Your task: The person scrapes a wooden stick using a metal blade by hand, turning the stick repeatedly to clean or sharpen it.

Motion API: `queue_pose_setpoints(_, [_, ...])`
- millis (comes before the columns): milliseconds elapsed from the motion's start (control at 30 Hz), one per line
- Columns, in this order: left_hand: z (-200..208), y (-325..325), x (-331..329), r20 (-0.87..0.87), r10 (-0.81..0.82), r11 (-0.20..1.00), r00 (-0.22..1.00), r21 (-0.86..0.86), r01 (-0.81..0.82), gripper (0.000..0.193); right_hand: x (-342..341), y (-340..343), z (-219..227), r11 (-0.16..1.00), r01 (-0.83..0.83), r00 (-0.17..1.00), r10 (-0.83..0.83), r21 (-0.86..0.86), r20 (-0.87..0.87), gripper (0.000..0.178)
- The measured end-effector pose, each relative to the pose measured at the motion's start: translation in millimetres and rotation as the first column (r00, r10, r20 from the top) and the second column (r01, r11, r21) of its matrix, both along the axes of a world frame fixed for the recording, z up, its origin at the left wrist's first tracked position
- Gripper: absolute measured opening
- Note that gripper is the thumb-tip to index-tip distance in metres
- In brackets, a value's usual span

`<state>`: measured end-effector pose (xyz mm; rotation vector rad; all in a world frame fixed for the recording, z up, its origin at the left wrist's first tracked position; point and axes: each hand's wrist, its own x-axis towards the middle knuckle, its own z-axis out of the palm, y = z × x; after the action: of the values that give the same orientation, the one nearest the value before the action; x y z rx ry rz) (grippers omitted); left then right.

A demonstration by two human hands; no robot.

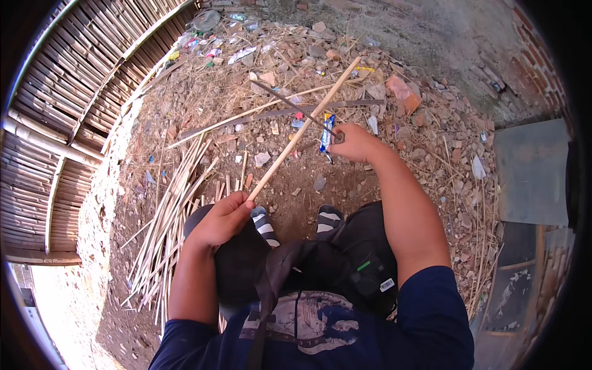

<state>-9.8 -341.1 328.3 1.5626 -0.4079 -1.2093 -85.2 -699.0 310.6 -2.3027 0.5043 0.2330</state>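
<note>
Left hand (219,222) at 8 o'clock: fingers and thumb closed on the near end of a pale stick (299,137), which runs up toward 1 o'clock. Gripped at the end, probably so the rest stays free and steady. Hand sits over the left thigh (237,268), likely for support; can't tell if it actually rests there.

Right hand (356,143) at 2 o'clock: fingers curled tight round the handle end of a dark knife (285,101), tip toward 11. Knife crosses the stick, presumably to bear on it; contact unclear. More sticks (166,231) heaped at 8 o'clock, within left-hand reach, seemingly for easy picking.

Containers: blue wrapper (324,143) on ground at 1 o'clock, contents can't be told. Clear plastic thing (206,20) at 11, maybe a tub; insides too small to read.
</note>
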Motion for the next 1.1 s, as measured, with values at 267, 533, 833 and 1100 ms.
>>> queue_pose_setpoints(267, [-3.8,5.1,-2.7,0.064,-0.030,0.999,0.998,0.036,0.027,0.019,9.1,7.5,-7.0,0.987,-0.159,0.987,0.160,0.012,-0.035,0.047])
queue_pose_setpoints(533, [-2.4,4.1,1.1,0.015,-0.022,1.000,1.000,0.015,0.021,0.020,6.7,21.6,1.0,0.976,-0.167,0.982,0.178,-0.136,0.069,0.044])
queue_pose_setpoints(833, [-1.9,3.2,0.1,0.026,-0.049,0.998,0.998,0.039,0.048,0.019,1.3,-36.6,-37.8,0.940,0.162,0.966,-0.214,0.300,0.147,0.043])
queue_pose_setpoints(1100, [-2.5,8.7,-7.7,0.202,-0.108,0.994,0.973,0.030,0.104,0.020,-9.1,-10.4,2.8,0.563,-0.023,0.818,-0.465,0.826,0.339,0.019])
